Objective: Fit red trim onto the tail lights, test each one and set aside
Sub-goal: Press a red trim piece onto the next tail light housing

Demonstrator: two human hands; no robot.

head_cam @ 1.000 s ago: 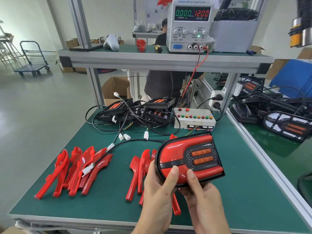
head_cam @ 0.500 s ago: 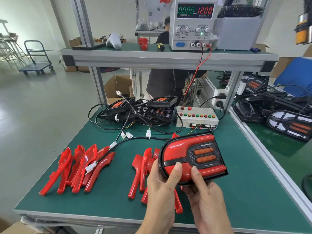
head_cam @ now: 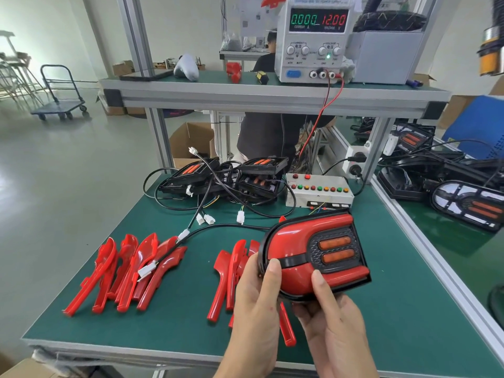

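Both hands hold one tail light (head_cam: 313,257) above the green table (head_cam: 409,309), slightly right of centre and near the front edge. The left hand (head_cam: 256,301) grips its rounded end from the 7 o'clock side, thumb (head_cam: 272,271) lying on the red trim (head_cam: 297,238) beside the black band, remaining fingers curled out of sight behind the housing. The right hand (head_cam: 330,323) supports the lamp from 5 o'clock, thumb (head_cam: 320,287) pressed on the lower red face, other fingers wrapped underneath. The trim sits on the lamp, covering the curved end and both long edges; two orange lenses (head_cam: 334,249) show in the black patterned panel at the 3 o'clock end. A black cable (head_cam: 226,227) runs from the lamp towards 9 o'clock and ends in a white plug (head_cam: 147,270) lying on a pile of loose red trims (head_cam: 122,271) at the 9 o'clock side of the table. A second group of loose trim pieces (head_cam: 226,279) lies directly under and left of the held lamp. At 12 o'clock on the table sits a stack of bare black lamps (head_cam: 226,178) with tangled leads, and just right of it a white switch box (head_cam: 319,190) with coloured buttons. On the upper shelf at 12 o'clock a power supply (head_cam: 317,36) reads 0.000 and 12.00
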